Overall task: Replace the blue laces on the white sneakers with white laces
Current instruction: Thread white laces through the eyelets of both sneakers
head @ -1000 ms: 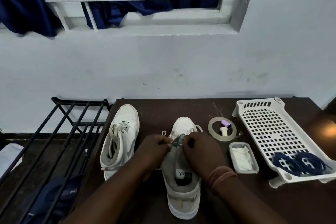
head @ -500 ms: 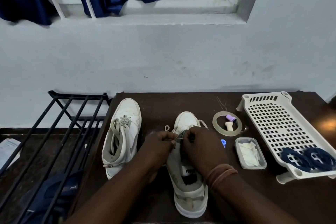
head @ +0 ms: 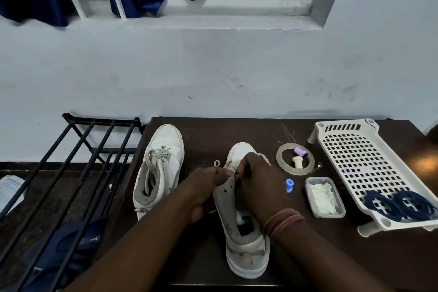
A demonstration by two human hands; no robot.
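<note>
Two white sneakers stand on the dark table. The left sneaker is laced with a white lace. The near sneaker sits in the middle, toe pointing away, under both hands. My left hand pinches its left eyelet flap and a white lace whose end loops out beyond my fingers. My right hand pinches the lace at the tongue, hiding the eyelets. Two coiled blue laces lie at the near end of the white perforated tray.
Between shoe and tray: a tape ring with a purple cap and a small spool inside, a blue spool, and a clear box of white pieces. A black metal rack stands left of the table, with a blue sandal beneath.
The view tilted and shifted slightly. Both hands stayed at the near sneaker's eyelets; the left hand pulled the shoe's left flap outward, showing its eyelet holes.
</note>
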